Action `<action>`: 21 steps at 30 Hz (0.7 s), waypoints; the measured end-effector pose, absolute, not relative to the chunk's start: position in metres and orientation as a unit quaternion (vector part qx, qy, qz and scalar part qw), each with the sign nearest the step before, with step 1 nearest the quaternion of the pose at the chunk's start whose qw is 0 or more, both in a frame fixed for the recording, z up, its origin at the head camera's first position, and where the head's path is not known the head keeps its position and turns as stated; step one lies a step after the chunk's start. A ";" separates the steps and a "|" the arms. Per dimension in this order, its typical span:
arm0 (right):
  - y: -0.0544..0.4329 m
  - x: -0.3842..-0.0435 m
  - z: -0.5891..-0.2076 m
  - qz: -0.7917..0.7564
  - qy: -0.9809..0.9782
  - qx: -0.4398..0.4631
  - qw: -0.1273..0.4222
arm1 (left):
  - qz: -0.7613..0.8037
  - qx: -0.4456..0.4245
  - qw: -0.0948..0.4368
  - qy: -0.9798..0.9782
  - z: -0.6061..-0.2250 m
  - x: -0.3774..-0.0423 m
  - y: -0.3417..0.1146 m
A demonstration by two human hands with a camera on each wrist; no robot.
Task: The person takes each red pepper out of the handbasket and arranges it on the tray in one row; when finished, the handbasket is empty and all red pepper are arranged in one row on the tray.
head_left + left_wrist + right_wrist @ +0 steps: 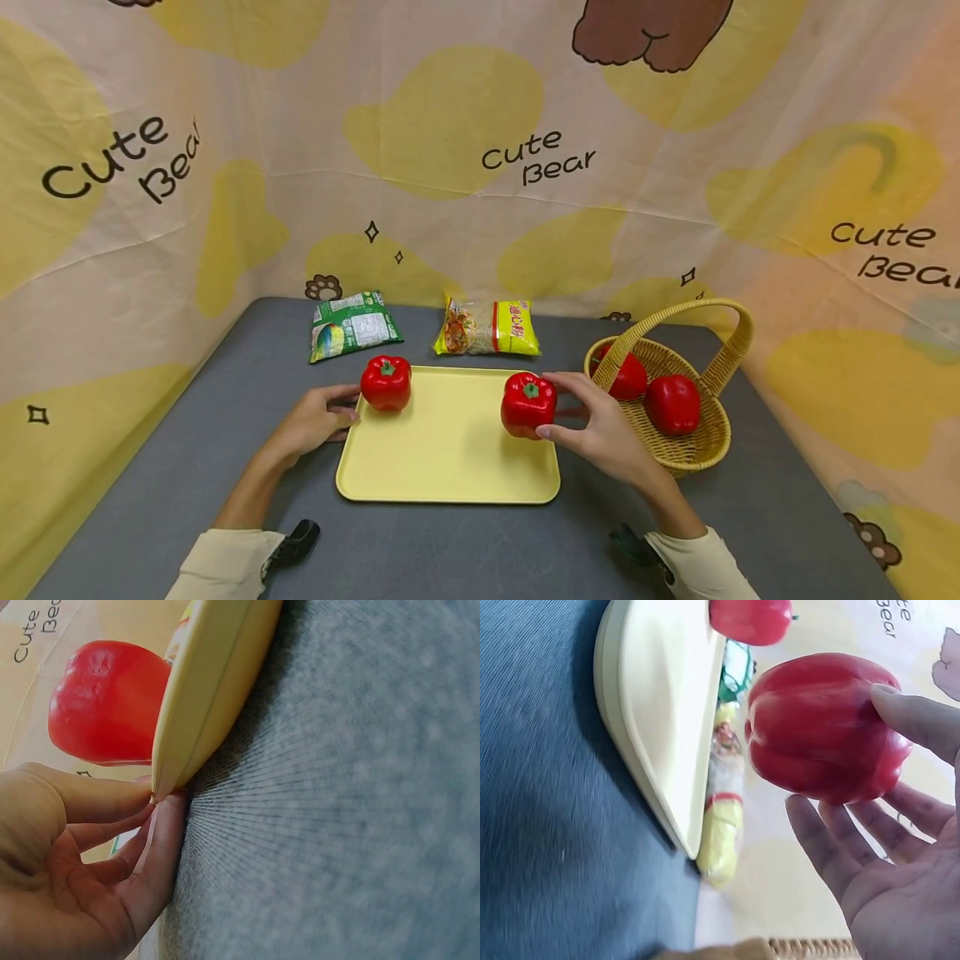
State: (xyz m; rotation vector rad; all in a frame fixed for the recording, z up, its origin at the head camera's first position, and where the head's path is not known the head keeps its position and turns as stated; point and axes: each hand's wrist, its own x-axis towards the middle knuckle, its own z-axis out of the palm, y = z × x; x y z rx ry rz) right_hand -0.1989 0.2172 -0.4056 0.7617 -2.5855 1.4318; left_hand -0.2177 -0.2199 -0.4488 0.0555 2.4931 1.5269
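Pale cloth backdrop (442,108), printed with yellow patches and "Cute Bear" lettering, hung behind and at both sides of a dark grey bench (450,550). Pale yellow tray (450,458) lay flat near the middle of the bench. Left hand (318,418): grip narrow, pinching the left edge of the tray, thumb over the rim and fingers beneath it. Right hand (600,421): grip closed around a held red pepper (528,410), thumb on one side and fingers on the other. Held pepper was roughly upright, green stem up, raised above the right part of the tray; right wrist view showed it apart from the tray surface. Second red pepper (386,387) stood upright at the tray's far left corner, near the left hand. Wicker basket (701,454) with a tall arched handle sat to the right of the tray, containing a left basket pepper (630,380), partly hidden by the handle, and a right basket pepper (672,406). Behind the tray lay a green packet (358,327) on the left and a yellow packet (480,327) with a clear window beside it. Both forearms wore cream sleeves (225,571).
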 end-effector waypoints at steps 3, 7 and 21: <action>0.206 -0.203 -0.408 0.469 -0.846 0.251 0.041 | 0.519 0.020 0.108 0.848 -0.449 -0.218 -0.220; 0.192 -0.209 -0.411 0.480 -0.839 0.256 0.028 | 0.517 0.018 0.108 0.849 -0.449 -0.218 -0.220; 0.152 -0.228 -0.418 0.517 -0.816 0.257 -0.014 | 0.516 0.021 0.107 0.849 -0.447 -0.216 -0.220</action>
